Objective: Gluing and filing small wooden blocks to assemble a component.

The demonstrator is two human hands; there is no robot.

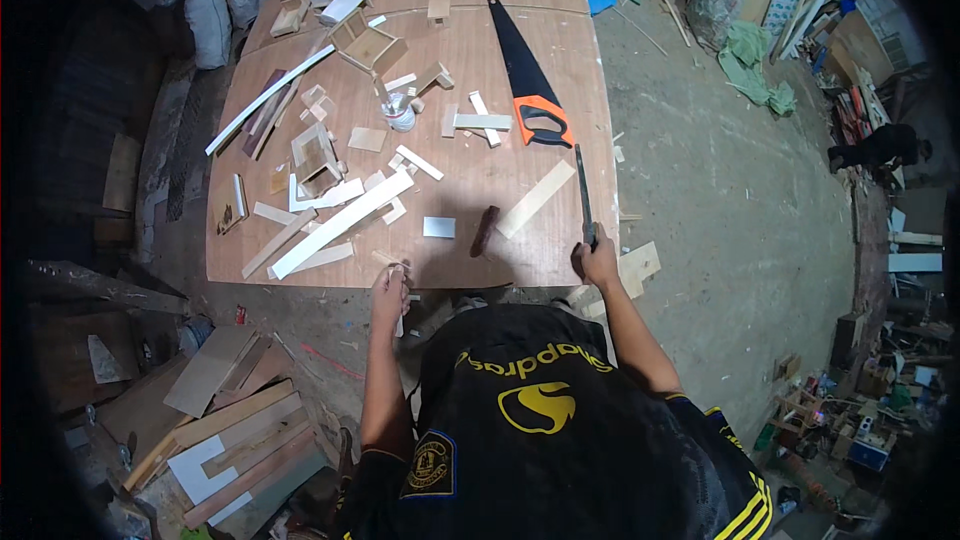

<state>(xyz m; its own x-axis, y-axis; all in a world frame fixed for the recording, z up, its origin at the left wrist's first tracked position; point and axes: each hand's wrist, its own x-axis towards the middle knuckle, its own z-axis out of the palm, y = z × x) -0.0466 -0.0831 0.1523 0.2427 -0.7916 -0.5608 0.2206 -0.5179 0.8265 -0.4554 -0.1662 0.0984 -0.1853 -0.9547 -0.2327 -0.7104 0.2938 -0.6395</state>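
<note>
At the table's near edge, my left hand (390, 292) is closed around a small pale wood piece (385, 258), mostly hidden by the fingers. By the right edge, my right hand (600, 262) grips the lower end of a long, narrow dark file (584, 185), which lies along the tabletop pointing away from me. Beyond its tip rests a hand saw (530, 80) with a black blade and an orange and black handle. Between my hands are a white rectangular piece (438, 227), a dark brown wooden block (484, 231) and a pale flat board (537, 200).
The brown table (450, 50) carries several small wooden boxes (368, 43), loose strips and a small jar (400, 112). A long white strip (340, 223) lies left of centre. Boards (240, 440) are piled on the floor at lower left. Another person (885, 148) is at far right.
</note>
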